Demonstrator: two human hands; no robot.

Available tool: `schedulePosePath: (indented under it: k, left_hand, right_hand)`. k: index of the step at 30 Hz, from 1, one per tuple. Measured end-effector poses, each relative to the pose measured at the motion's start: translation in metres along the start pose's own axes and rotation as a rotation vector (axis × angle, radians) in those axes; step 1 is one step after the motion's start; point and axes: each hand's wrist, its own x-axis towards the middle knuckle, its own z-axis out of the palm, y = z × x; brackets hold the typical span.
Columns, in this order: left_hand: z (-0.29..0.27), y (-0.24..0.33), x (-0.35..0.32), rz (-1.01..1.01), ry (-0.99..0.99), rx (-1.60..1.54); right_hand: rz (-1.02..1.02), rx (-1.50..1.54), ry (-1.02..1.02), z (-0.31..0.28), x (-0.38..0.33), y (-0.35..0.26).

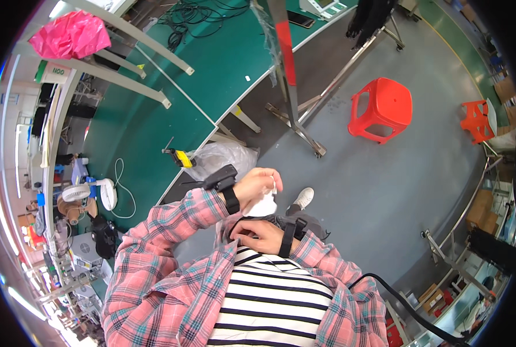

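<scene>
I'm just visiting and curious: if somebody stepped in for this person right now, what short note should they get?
Left hand: raised at chest height, fingers closed around a small white crumpled piece, perhaps cloth or tissue.
Right hand: lies flat against the body just below it, on dark clothing; it seems to hold nothing.
Both wrists carry black strapped devices.
The green workbench lies to the person's left, with a clear plastic bag at its edge.
Done: white piece is in hand. What remains cannot be told from this view.
</scene>
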Motion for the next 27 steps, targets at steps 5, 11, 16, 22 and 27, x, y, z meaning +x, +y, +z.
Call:
schedulePosePath:
  k: [5,11,16,22,27]
  left_hand:
    - [-0.007,-0.011,-0.04,0.221,0.101,-0.284]
    - [-0.015,-0.094,-0.097,0.046,0.336,-0.151]
    - [-0.021,-0.121,-0.096,0.059,0.604,-0.069]
    - [-0.005,-0.112,-0.064,0.391,0.612,-0.191]
    - [0.019,-0.123,-0.023,0.558,0.224,-0.043]
  right_hand:
    - [0.041,0.053,-0.008,-0.007,-0.004,-0.004]
    - [0.142,0.139,0.032,-0.014,-0.015,-0.012]
    - [0.177,0.15,-0.028,-0.017,-0.014,-0.016]
    - [0.234,0.235,-0.038,-0.017,-0.018,-0.014]
    - [0.169,0.148,-0.047,-0.018,-0.024,-0.017]
